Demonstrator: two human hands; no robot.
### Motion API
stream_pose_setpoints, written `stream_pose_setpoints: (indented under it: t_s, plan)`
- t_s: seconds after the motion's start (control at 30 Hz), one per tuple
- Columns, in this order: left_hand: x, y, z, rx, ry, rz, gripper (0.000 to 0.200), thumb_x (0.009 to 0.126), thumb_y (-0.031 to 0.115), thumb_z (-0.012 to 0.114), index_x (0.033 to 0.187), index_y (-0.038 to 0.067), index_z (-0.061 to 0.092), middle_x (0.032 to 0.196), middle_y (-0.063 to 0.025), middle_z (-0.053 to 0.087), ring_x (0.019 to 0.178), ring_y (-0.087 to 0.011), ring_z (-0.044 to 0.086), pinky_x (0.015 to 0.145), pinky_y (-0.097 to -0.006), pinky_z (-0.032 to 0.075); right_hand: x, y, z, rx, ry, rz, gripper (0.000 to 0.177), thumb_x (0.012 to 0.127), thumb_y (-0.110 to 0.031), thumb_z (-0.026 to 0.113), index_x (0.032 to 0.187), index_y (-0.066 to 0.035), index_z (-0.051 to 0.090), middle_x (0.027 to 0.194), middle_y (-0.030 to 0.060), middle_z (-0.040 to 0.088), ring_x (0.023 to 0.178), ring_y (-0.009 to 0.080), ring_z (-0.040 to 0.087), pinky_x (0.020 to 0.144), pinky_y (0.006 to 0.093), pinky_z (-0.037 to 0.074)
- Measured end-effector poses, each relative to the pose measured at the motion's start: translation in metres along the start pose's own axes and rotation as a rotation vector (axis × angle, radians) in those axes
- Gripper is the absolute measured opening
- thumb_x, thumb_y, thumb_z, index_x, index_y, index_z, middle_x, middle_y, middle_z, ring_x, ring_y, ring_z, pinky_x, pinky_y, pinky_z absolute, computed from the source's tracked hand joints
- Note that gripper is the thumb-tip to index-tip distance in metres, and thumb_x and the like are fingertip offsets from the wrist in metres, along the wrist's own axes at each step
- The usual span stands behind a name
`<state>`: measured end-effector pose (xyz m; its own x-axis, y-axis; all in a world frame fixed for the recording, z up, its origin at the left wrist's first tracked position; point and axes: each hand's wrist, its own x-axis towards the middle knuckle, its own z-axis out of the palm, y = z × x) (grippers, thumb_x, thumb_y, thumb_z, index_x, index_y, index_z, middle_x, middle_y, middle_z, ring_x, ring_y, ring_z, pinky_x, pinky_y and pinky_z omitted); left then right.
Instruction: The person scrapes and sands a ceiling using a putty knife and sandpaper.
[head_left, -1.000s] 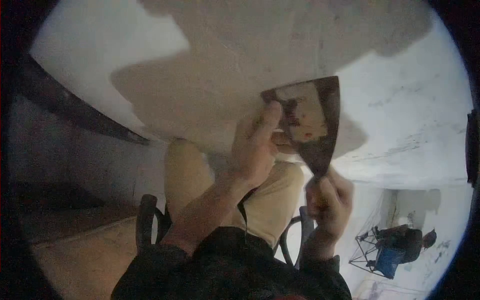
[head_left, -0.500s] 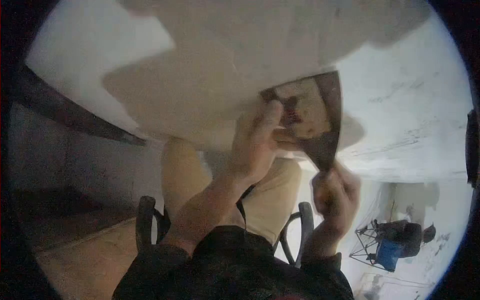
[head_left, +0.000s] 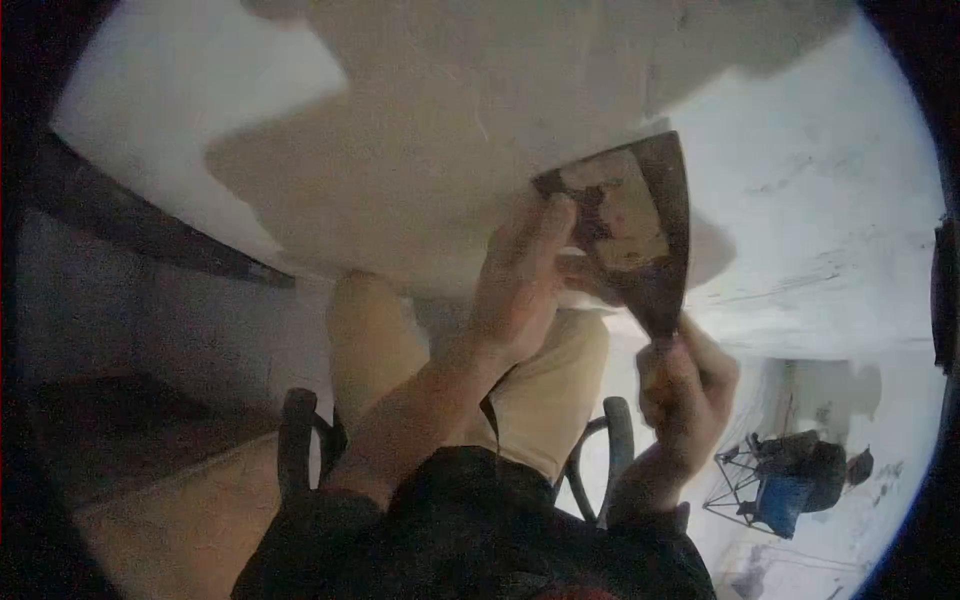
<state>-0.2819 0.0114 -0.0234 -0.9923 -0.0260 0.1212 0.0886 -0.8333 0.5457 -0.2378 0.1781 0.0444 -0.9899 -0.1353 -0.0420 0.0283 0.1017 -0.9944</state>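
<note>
My right hand (head_left: 688, 395) is closed around the handle of a putty knife (head_left: 665, 200), whose wide, dark triangular blade points up and away from me. A pale beige patch (head_left: 632, 215) with uneven edges covers the middle of the blade. At the blade's left edge is my left hand (head_left: 525, 280), with the thumb along the edge and a finger lower down against the metal. Its other fingers are partly hidden. Behind the blade spreads a white surface (head_left: 810, 200) with a large grey-beige area (head_left: 400, 150) on it.
My legs (head_left: 375, 335) in tan trousers are below the surface, between two dark curved armrests (head_left: 297, 440). A person (head_left: 825, 472) in dark clothes is farther off at the right, beside a blue item (head_left: 778, 505) and a thin metal frame. A dark edge (head_left: 150, 215) borders the surface at left.
Both hands and the putty knife have shifted slightly to the right together. The blade stands a little higher. My hold on it looks the same.
</note>
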Motion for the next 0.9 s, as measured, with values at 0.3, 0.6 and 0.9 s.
stream_pose_setpoints:
  t_s: [0.3,0.6,0.9]
  plan:
    - [-0.006,0.011,0.006,0.079,0.127,0.007,0.047,0.092,0.040,0.052,0.111,-0.003,0.052,0.100,-0.0162,0.061,0.083,-0.0254,0.066,0.068,-0.0351,0.057,-0.009,0.012,0.013,0.080,0.011,0.040,0.035,0.091,-0.016,0.054,0.118,0.005,0.056,0.062,0.0011,0.053,0.047,0.0039,0.044,0.040,0.0176,0.031]
    - [-0.001,0.022,0.002,0.017,0.017,0.057,0.037,0.096,0.033,0.043,0.118,0.004,0.049,0.103,-0.0115,0.063,0.085,-0.0241,0.065,0.062,-0.0401,0.058,-0.010,0.010,0.024,0.033,-0.071,0.039,0.032,0.092,-0.016,0.054,0.116,0.006,0.057,0.063,-0.0015,0.051,0.048,0.0034,0.042,0.041,0.0190,0.031]
    - [-0.005,0.021,0.011,0.106,0.224,-0.042,0.046,0.091,0.043,0.051,0.112,0.002,0.051,0.098,-0.0143,0.062,0.078,-0.0228,0.065,0.056,-0.0341,0.053,-0.008,0.016,0.031,-0.061,0.026,-0.017,0.042,0.090,-0.031,0.057,0.100,0.010,0.059,0.055,-0.0021,0.045,0.041,0.0035,0.036,0.035,0.0201,0.024]
